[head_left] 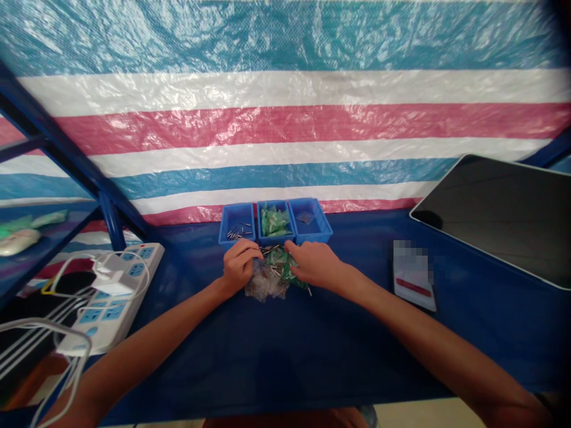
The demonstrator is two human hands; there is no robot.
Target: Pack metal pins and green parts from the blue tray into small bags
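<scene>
A small pile lies on the blue table between my hands: clear plastic bags (pixel 266 284), green packets (pixel 277 257) and loose thin metal pins. My left hand (pixel 239 266) is at the pile's left side, its fingers curled together over the edge of the clear bags. From the right, my right hand (pixel 312 261) reaches in with bent fingers against the green packets. What either hand grips is hidden by the fingers. Just behind are three blue bins: the left bin (pixel 238 209) holds metal pins, the middle bin (pixel 292 229) green packets, the right bin (pixel 320 223) a clear bag.
A white power strip (pixel 149 258) with plugs and cables (pixel 89 345) stands at the left. On the right lie a phone (pixel 413 276) and a large dark-screened panel (pixel 499 208). A striped plastic sheet (pixel 285 125) hangs behind, beside a blue metal frame (pixel 66 142).
</scene>
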